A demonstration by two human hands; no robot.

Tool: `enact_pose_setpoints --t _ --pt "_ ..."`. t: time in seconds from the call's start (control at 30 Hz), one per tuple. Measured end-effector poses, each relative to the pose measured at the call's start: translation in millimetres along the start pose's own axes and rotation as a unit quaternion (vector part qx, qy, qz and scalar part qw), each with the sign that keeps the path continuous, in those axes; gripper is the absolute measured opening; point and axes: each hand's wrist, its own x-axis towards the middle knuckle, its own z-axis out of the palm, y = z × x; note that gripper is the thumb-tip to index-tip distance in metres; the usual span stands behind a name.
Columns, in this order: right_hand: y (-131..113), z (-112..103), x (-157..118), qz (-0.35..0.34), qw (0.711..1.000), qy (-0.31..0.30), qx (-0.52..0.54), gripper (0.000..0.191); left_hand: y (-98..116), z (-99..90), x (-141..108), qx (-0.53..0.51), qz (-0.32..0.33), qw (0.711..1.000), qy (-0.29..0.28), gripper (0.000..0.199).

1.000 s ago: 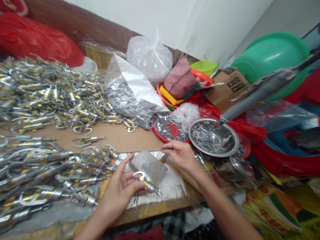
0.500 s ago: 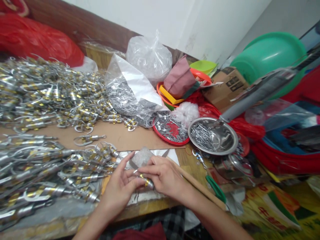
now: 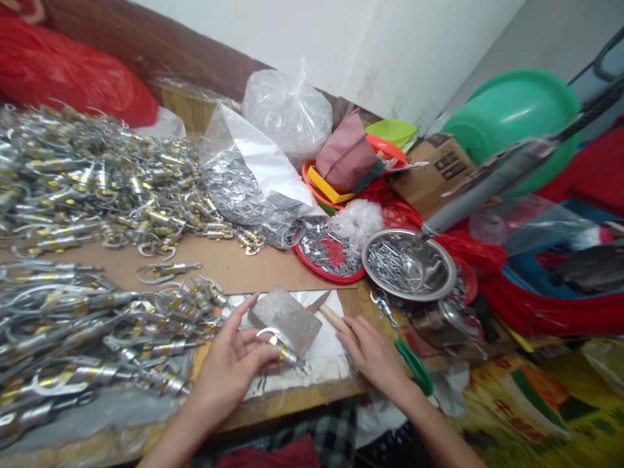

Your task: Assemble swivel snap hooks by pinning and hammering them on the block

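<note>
My left hand [image 3: 236,361] pinches a silver hook fitting with a brass-coloured middle [image 3: 283,348] between thumb and fingers. Its curved hook points up and left, its small ring end to the lower right. Just behind it lies a grey metal block [image 3: 287,315] on a white sheet [image 3: 336,348]. To the right, my right hand [image 3: 373,354] is closed around the wooden handle of what looks like a hammer [image 3: 334,320]. Its dark pointed head lies beside the block, and the lower handle is hidden by the hand.
Piles of similar hook fittings [image 3: 88,175] cover the left side. Behind the block stand a red tray of small metal parts [image 3: 329,276] and a steel bowl of pins [image 3: 439,286]. A grey tool [image 3: 492,185] slants above the bowl. Green-handled pliers or similar [image 3: 414,367] lie right.
My right hand has let go of the hook fitting and moved right onto the hammer handle. The left hand still holds the fitting, and the metal block now shows more fully.
</note>
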Motion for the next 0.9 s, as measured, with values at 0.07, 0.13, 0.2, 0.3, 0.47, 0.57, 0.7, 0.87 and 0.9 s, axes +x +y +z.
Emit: enact_pose_setpoints --t 0.07,0.13,0.2,0.3,0.47,0.57,0.7,0.87,0.9 --pt "-8.2 -6.1 -2.0 0.003 0.999 0.033 0.043 0.020 0.1 0.0 0.2 0.005 0.002 1.000 -0.002 0.082" --pt "-21.4 -19.7 -3.4 -0.025 0.992 0.082 0.092 0.021 0.2 0.0 0.2 0.007 0.002 1.000 -0.006 0.082" --pt "-35.2 -36.0 -6.3 -0.087 0.981 0.122 0.126 0.030 0.1 0.0 0.2 0.005 0.002 1.000 -0.007 0.083" --pt "-51.5 -52.1 -12.4 -0.184 0.959 0.176 0.127 0.049 0.0 0.1 0.1 0.004 0.010 1.000 -0.002 0.086" --pt "-61.2 -46.1 -16.9 -0.203 0.978 0.041 0.036 0.051 0.6 0.6 -0.5 0.011 0.010 1.000 0.007 0.086" --pt "-61.0 -40.8 -17.9 -0.203 0.976 0.071 0.034 0.052 1.0 1.0 -0.6 0.011 0.011 1.000 0.009 0.087" --pt "-60.2 -41.7 -20.8 -0.194 0.980 0.031 0.021 0.051 1.7 1.6 -1.2 0.006 0.010 1.000 0.007 0.087" --pt "-64.5 -43.7 -24.1 -0.195 0.974 0.092 0.070 0.054 1.6 0.9 -0.7 0.010 0.008 1.000 0.007 0.088" --pt "-65.7 -42.9 -23.2 -0.197 0.975 0.070 0.069 0.053 1.2 0.6 -0.3 0.010 0.008 1.000 0.005 0.089"
